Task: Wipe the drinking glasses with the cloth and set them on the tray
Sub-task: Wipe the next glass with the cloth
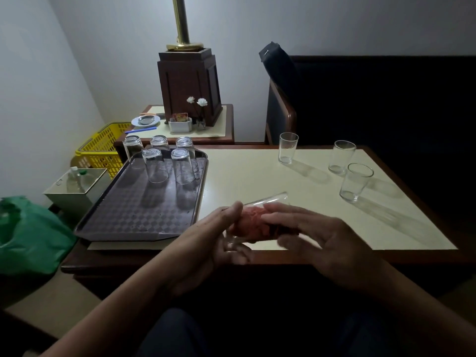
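My left grip is curled round the tilted glass, and my right grip is pinching the pink cloth against it. Five glasses already sit upside down on the tray just left. I'd say the three upright glasses off right on the bench are still to do.

Lamp base, white flowers and plate are seen on side table; yellow basket, bottle box and green bag are set left of desk.

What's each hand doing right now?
Left hand: holds the drinking glass.
Right hand: grips the red cloth against that glass.
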`<state>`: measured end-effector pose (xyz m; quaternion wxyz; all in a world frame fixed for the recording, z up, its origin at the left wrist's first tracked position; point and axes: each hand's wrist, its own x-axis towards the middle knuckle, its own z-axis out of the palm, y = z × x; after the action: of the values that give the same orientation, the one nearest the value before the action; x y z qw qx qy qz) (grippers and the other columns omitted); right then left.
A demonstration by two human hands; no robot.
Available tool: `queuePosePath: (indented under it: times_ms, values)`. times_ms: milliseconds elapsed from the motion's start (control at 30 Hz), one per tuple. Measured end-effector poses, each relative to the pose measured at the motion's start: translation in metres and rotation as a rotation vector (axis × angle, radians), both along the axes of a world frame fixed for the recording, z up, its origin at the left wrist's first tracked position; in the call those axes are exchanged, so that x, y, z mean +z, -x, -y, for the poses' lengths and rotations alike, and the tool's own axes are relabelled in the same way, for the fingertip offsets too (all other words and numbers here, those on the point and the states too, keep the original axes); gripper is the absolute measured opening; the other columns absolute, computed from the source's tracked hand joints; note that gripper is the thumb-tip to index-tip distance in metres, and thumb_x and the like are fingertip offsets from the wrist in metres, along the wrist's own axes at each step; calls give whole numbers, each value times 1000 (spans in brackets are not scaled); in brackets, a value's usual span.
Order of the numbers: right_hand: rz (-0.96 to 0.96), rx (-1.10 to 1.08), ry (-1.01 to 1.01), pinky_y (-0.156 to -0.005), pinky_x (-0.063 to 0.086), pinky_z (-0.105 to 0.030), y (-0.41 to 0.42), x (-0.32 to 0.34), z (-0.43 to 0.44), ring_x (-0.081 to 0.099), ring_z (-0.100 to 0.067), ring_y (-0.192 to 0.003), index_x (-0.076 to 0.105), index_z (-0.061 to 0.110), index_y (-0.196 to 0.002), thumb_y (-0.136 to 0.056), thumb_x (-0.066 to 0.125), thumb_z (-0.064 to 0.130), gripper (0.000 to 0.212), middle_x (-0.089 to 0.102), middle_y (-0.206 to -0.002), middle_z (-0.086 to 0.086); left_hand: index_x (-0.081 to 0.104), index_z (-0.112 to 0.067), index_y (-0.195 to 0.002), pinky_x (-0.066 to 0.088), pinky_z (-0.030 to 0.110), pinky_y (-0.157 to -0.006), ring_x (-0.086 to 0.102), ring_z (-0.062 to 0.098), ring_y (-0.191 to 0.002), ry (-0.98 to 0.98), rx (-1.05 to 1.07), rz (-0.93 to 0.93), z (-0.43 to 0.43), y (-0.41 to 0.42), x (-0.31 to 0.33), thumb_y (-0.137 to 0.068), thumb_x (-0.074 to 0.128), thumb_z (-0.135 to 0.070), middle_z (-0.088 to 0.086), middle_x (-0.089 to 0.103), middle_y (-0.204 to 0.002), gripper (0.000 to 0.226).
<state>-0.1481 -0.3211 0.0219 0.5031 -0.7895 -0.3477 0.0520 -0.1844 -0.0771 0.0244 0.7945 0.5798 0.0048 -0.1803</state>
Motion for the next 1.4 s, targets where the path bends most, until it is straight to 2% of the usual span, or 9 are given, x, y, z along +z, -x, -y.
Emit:
queuePosePath:
  times_ms: [133, 267, 367, 500, 667, 833, 933, 1167, 1400]
  values:
    - [192, 9, 217, -111, 48, -19, 1, -14, -3, 50, 4, -142, 52, 37, -154, -100, 71, 24, 59, 54, -156, 21, 54, 6, -131, 56, 27, -58, 63, 27, -70, -44, 52, 19, -7, -2, -5, -95, 72, -31, 26, 64, -108, 55]
    - [-433, 58, -72, -81, 55, -19, 5, 2, -7, 71, -1, -96, 69, 39, -138, -93, 70, 24, 47, 78, -116, 15, 61, -15, -126, 59, 39, -83, 70, 38, -95, -240, 40, 314, -11, 2, -4, -85, 80, -7, 27, 65, -119, 46]
    - [-737, 86, -234, -78, 57, -26, 2, 4, -7, 71, -5, -88, 79, 32, -124, -89, 69, 22, 37, 78, -117, 6, 58, -15, -130, 56, 47, -95, 68, 45, -107, -374, -29, 484, -12, 3, -6, -84, 80, 5, 19, 69, -116, 55]
    - [-567, 7, -144, -80, 54, -22, 5, 2, -7, 70, -2, -87, 77, 37, -126, -94, 69, 17, 39, 80, -104, 9, 55, -24, -139, 61, 43, -90, 72, 38, -100, -293, -16, 269, -7, 1, -10, -89, 79, -10, 15, 67, -124, 57]
    - [-395, 52, 22, -109, 51, -34, 7, 5, -9, 69, -12, -125, 65, 33, -142, -95, 76, 12, 53, 74, -132, 8, 60, -7, -128, 59, 29, -65, 69, 30, -82, -159, 44, 116, -4, -2, -15, -92, 77, -21, 23, 69, -113, 43]
    - [-656, -75, -87, -70, 49, -26, 0, -1, -7, 61, -15, -73, 81, 20, -101, -92, 80, 30, 15, 66, -81, -2, 61, -21, -130, 60, 43, -89, 73, 33, -96, -425, 41, 415, -12, 1, -12, -81, 84, -8, 15, 71, -114, 55]
    - [-724, -114, -166, -68, 50, -27, -2, -5, -5, 59, -14, -70, 81, 24, -80, -83, 84, 35, 12, 63, -76, -4, 60, -23, -131, 57, 54, -98, 72, 36, -107, -423, 24, 444, -12, 0, -13, -81, 84, -5, 13, 70, -117, 59]
    - [-603, -62, -234, -81, 57, -23, 6, -5, -8, 76, -15, -93, 78, 27, -109, -88, 78, 2, 32, 80, -103, -3, 60, -7, -127, 58, 29, -60, 65, 30, -73, -116, 15, 9, -1, 1, -7, -93, 67, -24, 26, 69, -105, 39]
    - [-729, -82, -199, -67, 50, -24, -12, -10, 3, 59, -13, -68, 81, 12, -108, -80, 81, 27, 32, 70, -80, -2, 65, -16, -126, 57, 55, -91, 69, 45, -106, -408, 6, 408, -15, -3, -19, -76, 88, -1, 17, 70, -115, 57]
